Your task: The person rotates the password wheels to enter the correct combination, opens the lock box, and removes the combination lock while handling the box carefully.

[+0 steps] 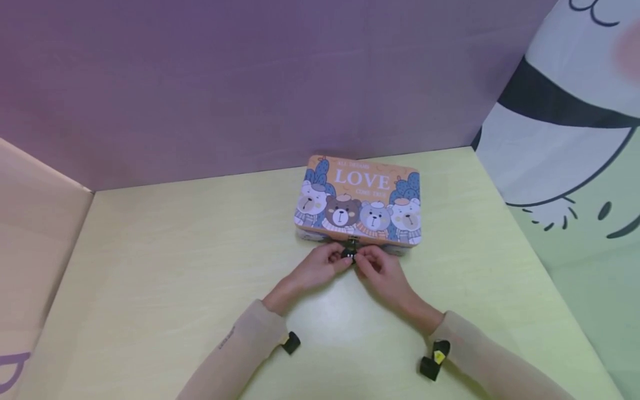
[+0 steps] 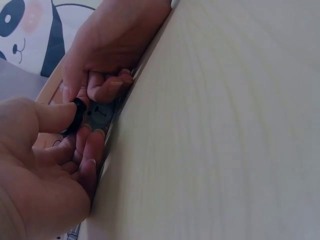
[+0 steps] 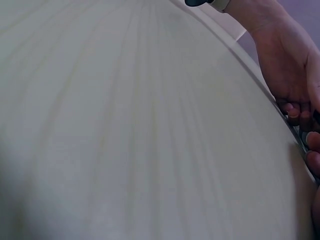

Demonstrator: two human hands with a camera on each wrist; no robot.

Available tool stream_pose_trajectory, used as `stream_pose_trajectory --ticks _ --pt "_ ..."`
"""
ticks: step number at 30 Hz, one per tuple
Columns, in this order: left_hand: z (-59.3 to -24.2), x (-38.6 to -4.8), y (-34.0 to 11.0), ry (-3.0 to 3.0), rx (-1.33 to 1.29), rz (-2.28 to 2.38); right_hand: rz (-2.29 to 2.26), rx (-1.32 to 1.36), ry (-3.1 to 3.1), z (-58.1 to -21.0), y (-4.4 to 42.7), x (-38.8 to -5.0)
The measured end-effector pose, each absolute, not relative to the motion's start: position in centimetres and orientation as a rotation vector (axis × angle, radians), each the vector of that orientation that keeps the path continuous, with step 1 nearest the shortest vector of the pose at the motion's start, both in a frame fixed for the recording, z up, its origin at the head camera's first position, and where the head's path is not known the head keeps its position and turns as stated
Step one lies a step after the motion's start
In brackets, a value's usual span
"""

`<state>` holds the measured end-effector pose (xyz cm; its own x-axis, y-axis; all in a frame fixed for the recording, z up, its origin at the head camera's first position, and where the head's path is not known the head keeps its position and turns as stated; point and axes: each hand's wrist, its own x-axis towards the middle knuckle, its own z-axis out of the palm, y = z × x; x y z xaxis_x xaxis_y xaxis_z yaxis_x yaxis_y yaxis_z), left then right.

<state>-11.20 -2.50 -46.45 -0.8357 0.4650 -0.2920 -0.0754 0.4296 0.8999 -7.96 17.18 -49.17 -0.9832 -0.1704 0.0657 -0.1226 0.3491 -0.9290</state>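
A rectangular box (image 1: 357, 200) with an orange lid, printed bears and the word LOVE lies on the table, its front side toward the person. At the middle of that side is a small metal clasp (image 1: 353, 241), with a small black lock-like piece (image 1: 349, 254) just below. The left hand (image 1: 315, 269) pinches this black piece (image 2: 77, 116) between thumb and fingers. From the other side the right hand (image 1: 386, 278) holds its bent fingertips against the same piece. How the piece joins the clasp is hidden by the fingers.
The pale wooden table (image 1: 175, 266) extends around the box. A purple backdrop (image 1: 250, 83) stands directly behind it, and a printed panel (image 1: 575, 183) rises along the right. Black straps (image 1: 434, 360) with small devices sit at both sleeve cuffs.
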Motion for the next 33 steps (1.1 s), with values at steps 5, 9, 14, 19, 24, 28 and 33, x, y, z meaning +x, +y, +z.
stream_pose_trajectory --ticks 5,9,14,19,24,28,33 --pt "-46.49 -11.20 -2.48 2.187 0.328 1.412 -1.731 -0.292 2.559 -49.18 17.10 -8.00" --pt "-46.54 -11.21 -2.45 2.197 0.329 1.405 -1.710 -0.305 2.582 -49.31 17.03 -8.05" --pt "-46.58 -11.24 -2.47 2.207 0.341 1.392 -1.696 -0.302 2.594 -49.59 17.02 -8.05" --pt "-46.41 -11.24 -2.67 2.191 0.344 1.401 -1.738 -0.285 2.582 -49.62 17.10 -8.01" --pt "-46.32 -11.20 -2.75 2.165 0.332 1.424 -1.779 -0.265 2.537 -49.28 17.11 -7.95" --pt "-46.41 -11.21 -2.72 2.153 0.329 1.422 -1.789 -0.255 2.514 -49.22 17.14 -7.91" --pt "-46.57 -11.30 -2.60 2.159 0.328 1.411 -1.788 -0.254 2.506 -49.27 17.16 -7.95"
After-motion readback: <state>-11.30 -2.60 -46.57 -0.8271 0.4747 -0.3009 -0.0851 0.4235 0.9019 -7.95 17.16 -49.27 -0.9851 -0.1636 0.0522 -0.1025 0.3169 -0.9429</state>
